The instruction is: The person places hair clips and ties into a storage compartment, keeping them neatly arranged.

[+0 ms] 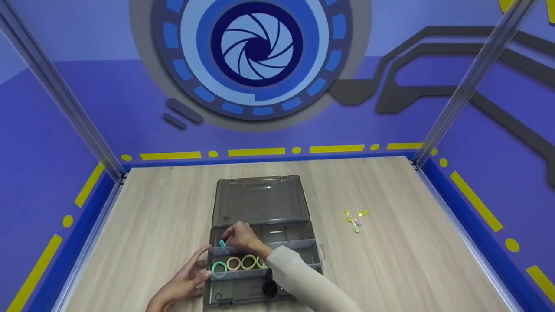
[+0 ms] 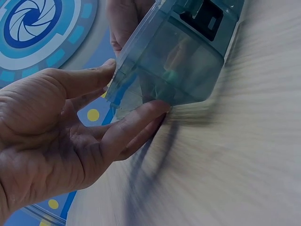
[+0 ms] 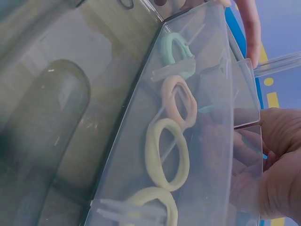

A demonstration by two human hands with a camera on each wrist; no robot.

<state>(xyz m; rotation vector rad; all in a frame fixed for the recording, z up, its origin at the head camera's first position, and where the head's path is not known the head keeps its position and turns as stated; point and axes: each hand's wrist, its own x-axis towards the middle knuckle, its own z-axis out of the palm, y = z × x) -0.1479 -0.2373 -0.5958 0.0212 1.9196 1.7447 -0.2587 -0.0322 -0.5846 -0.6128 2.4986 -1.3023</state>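
A translucent grey compartment box lies with its lid folded back. My right hand reaches into the rear compartment and pinches a small blue hair clip. The right wrist view shows those fingers partly through the clear divider. My left hand rests against the box's left wall, thumb and fingertips touching it. In the middle compartment sit several hair ties in a row: a green one, a peach one and yellow ones. A black item, partly covered by the right sleeve, lies in the front compartment.
Several snap hair clips in yellow, pink and green lie on the wooden table to the right of the box. Blue printed walls and metal frame posts enclose the table at the back and sides.
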